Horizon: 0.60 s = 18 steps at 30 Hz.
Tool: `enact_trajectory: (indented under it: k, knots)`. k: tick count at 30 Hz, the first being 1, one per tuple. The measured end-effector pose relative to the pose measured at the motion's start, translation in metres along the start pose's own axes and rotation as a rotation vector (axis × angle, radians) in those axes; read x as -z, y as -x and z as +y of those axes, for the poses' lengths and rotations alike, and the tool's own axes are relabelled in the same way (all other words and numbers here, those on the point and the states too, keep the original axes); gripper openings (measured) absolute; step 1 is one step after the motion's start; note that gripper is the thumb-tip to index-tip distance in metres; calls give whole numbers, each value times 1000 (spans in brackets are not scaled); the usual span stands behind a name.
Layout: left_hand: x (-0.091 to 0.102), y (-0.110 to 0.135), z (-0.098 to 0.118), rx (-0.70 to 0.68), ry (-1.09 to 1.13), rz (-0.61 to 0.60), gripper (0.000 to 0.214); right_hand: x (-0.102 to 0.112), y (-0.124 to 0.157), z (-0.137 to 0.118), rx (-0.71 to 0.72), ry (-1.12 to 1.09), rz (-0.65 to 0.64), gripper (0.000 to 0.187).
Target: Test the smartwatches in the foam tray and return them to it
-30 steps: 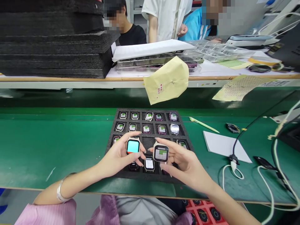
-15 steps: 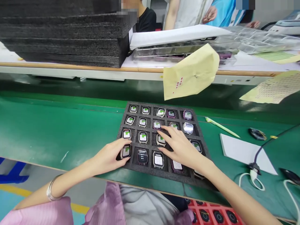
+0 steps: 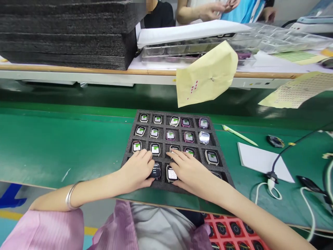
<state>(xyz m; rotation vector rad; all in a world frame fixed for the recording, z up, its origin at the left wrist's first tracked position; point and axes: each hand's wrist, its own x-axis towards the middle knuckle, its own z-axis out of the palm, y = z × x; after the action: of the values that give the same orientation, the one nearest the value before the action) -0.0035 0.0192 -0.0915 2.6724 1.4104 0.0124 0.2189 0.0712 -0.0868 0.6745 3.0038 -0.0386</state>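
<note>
A black foam tray [image 3: 162, 160] lies on the green bench, holding rows of smartwatches in square pockets. My left hand [image 3: 136, 172] is over the tray's front left part, fingers curled and thumb below, closed at the left edge of a dark-screened smartwatch [image 3: 156, 171]; that watch stays in its pocket. My right hand [image 3: 194, 172] lies over the front middle with its fingers stretched and apart. It is nearest to a smartwatch [image 3: 171, 173] with a white grid on its screen. Its fingertips partly cover the watch [image 3: 174, 148] behind. Several other screens show green and white blocks.
Right of the tray lie a light green pen [image 3: 240, 136], a white paper pad [image 3: 264, 161], a loose dark watch [image 3: 275, 141] and cables [image 3: 272, 184]. Black foam sheets [image 3: 62, 38] stack on the shelf above. A yellow paper [image 3: 206, 76] hangs down. Other people stand behind.
My left hand has moved right, from the front left corner watch to the dark-screened one. My right hand has shifted slightly left and nearer, uncovering purple watches behind it. The view has shifted a little.
</note>
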Motion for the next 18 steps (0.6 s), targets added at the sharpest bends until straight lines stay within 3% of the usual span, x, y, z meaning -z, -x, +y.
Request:
enact_trajectory:
  k: [6,11,14,18]
  knots:
    - [2,-20,7,-68,-149,-116,37,-4,6,3,-10,-121,21,34]
    - [0,-22,2,-63,-69,-78,29,-6,15,4,-59,-268,60,38]
    - [-2,-17,-6,-30,110,-6,29,-4,18,3,-121,-553,172,43]
    - [10,-12,-5,32,285,114,25,-2,13,-6,-264,-1137,343,53]
